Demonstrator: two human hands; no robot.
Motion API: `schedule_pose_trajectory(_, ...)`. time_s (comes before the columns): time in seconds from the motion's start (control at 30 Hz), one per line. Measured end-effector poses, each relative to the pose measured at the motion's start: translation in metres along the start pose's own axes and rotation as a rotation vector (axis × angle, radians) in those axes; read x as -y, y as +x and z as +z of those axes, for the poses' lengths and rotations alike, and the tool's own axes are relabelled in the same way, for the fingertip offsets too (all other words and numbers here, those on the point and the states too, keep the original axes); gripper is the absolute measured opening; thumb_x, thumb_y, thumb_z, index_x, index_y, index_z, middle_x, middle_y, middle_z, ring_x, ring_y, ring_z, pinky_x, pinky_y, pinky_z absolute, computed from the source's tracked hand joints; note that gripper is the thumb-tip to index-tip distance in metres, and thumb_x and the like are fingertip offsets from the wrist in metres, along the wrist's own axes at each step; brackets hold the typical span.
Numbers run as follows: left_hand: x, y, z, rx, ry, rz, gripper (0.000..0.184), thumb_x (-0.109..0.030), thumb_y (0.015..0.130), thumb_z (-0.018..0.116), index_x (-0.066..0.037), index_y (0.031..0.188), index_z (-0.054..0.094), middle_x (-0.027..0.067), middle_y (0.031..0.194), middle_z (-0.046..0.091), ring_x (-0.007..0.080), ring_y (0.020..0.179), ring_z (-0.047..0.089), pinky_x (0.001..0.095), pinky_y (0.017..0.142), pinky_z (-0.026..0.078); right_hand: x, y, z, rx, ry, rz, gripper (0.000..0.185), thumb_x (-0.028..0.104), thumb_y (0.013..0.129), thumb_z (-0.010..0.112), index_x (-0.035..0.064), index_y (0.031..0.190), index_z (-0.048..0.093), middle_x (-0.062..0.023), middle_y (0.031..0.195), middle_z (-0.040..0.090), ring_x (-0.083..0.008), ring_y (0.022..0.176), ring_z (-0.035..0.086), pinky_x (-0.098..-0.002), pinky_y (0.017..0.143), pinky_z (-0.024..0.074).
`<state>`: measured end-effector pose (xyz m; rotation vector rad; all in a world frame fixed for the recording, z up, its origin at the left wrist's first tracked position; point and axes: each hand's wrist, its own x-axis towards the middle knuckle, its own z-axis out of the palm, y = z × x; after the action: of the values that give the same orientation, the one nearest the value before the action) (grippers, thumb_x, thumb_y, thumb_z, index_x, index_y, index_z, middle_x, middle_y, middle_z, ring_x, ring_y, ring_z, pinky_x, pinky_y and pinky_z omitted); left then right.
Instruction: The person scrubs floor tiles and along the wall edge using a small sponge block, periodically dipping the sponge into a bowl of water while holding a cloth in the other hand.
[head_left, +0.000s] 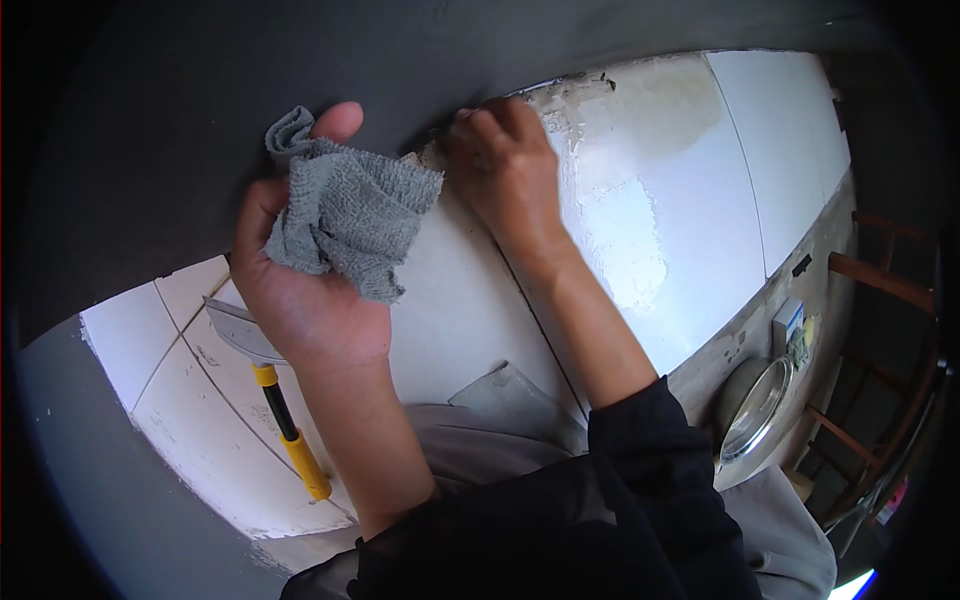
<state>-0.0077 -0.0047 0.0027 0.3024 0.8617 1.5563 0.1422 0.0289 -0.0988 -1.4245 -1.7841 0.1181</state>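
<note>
A grey terry cloth [355, 210] lies bunched in my left hand [310, 300], which is turned palm up with its fingers partly curled round it. My right hand [505, 175] is closed, its knuckles up, at the edge where the white tiles meet a dark surface. Whatever its fingers may grip is hidden beneath them. Beside it the tile edge looks rough and crumbly, with whitish smears. Left of my left forearm rests a scraper [290, 430] with a wide metal blade and a yellow and black handle.
White tiles [700, 190] with dark joints stretch under both arms. Another grey cloth [510, 400] lies near my lap. To the right stand a metal bowl [755, 410], a small box [788, 325] and brown wooden frames [880, 280]. A dark surface [180, 130] spans the top left.
</note>
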Motion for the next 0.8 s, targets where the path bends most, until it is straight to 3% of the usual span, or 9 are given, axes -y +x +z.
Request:
schedule_pose_trajectory(0.07, -0.002, -0.001, -0.007, 0.083, -0.027, -0.008, 0.045, -0.024, 0.101, 0.03, 0.003, 0.121, 0.06, 0.0109, 0.101, 0.065, 0.0153, 0.086, 0.061, 0.0362, 0.088, 0.049, -0.014, 0.005, -0.001, -0.073, -0.05, 0.073, 0.017, 0.003, 0.074, 0.074, 0.0058, 0.09, 0.07, -0.0115, 0.091, 0.063, -0.0309, 0.079, 0.064, -0.0391, 0.07, 0.0552)
schedule_pose_trajectory(0.17, -0.002, -0.003, 0.001, 0.001, -0.015, 0.017, 0.045, -0.025, 0.101, 0.031, 0.003, 0.121, 0.06, 0.011, 0.102, 0.065, 0.0158, 0.086, 0.061, 0.0362, 0.089, 0.047, -0.004, 0.005, 0.002, -0.124, -0.081, 0.112, 0.017, 0.002, 0.073, 0.074, 0.0058, 0.089, 0.069, -0.0116, 0.092, 0.063, -0.0309, 0.079, 0.064, -0.0391, 0.071, 0.0549)
schedule_pose_trajectory(0.3, 0.001, 0.0, -0.004, 0.063, -0.049, -0.002, 0.045, -0.026, 0.101, 0.031, 0.003, 0.12, 0.06, 0.0114, 0.105, 0.065, 0.0163, 0.086, 0.06, 0.0368, 0.092, 0.046, 0.009, -0.004, 0.009, -0.01, 0.036, 0.0, 0.022, 0.003, 0.071, 0.077, 0.006, 0.092, 0.07, -0.0124, 0.091, 0.062, -0.0308, 0.08, 0.064, -0.0382, 0.07, 0.0553)
schedule_pose_trajectory(0.47, -0.002, 0.001, -0.011, 0.099, -0.07, -0.025, 0.046, -0.026, 0.101, 0.031, 0.003, 0.12, 0.06, 0.0117, 0.105, 0.064, 0.0165, 0.09, 0.059, 0.0386, 0.095, 0.044, 0.005, 0.001, 0.004, -0.09, -0.018, 0.11, 0.021, 0.003, 0.072, 0.075, 0.0038, 0.092, 0.069, -0.0138, 0.092, 0.063, -0.0323, 0.078, 0.064, -0.0386, 0.069, 0.0552)
schedule_pose_trajectory(0.53, -0.001, -0.001, 0.006, -0.086, -0.002, 0.004, 0.046, -0.026, 0.101, 0.03, 0.004, 0.12, 0.06, 0.0109, 0.099, 0.063, 0.0162, 0.088, 0.059, 0.0381, 0.095, 0.044, 0.013, -0.005, 0.014, -0.051, -0.017, 0.088, 0.021, 0.004, 0.073, 0.075, 0.0039, 0.093, 0.069, -0.0139, 0.092, 0.063, -0.033, 0.079, 0.064, -0.0392, 0.071, 0.0549)
schedule_pose_trajectory(0.57, -0.001, -0.002, 0.013, -0.177, 0.032, 0.015, 0.046, -0.026, 0.101, 0.03, 0.004, 0.12, 0.06, 0.0105, 0.096, 0.063, 0.016, 0.087, 0.059, 0.0379, 0.095, 0.044, 0.017, -0.009, 0.016, -0.036, 0.005, -0.026, 0.022, 0.002, 0.072, 0.074, 0.004, 0.093, 0.069, -0.0135, 0.092, 0.063, -0.0332, 0.079, 0.064, -0.0392, 0.071, 0.055)
schedule_pose_trajectory(0.63, -0.001, -0.002, 0.012, -0.142, -0.003, -0.015, 0.046, -0.026, 0.101, 0.031, 0.005, 0.119, 0.06, 0.0098, 0.092, 0.061, 0.0161, 0.084, 0.059, 0.0373, 0.093, 0.044, 0.011, -0.007, 0.012, -0.004, 0.003, -0.083, 0.021, 0.001, 0.072, 0.074, 0.0041, 0.092, 0.069, -0.0131, 0.091, 0.063, -0.0325, 0.079, 0.064, -0.039, 0.07, 0.0552)
schedule_pose_trajectory(0.8, -0.001, -0.001, 0.001, -0.06, -0.023, -0.005, 0.045, -0.025, 0.101, 0.032, 0.005, 0.119, 0.06, 0.0096, 0.089, 0.059, 0.0163, 0.081, 0.059, 0.0379, 0.092, 0.046, 0.001, 0.002, -0.001, -0.069, -0.026, 0.107, 0.019, 0.001, 0.072, 0.074, 0.0047, 0.091, 0.068, -0.0128, 0.092, 0.063, -0.0316, 0.082, 0.064, -0.0396, 0.072, 0.0546)
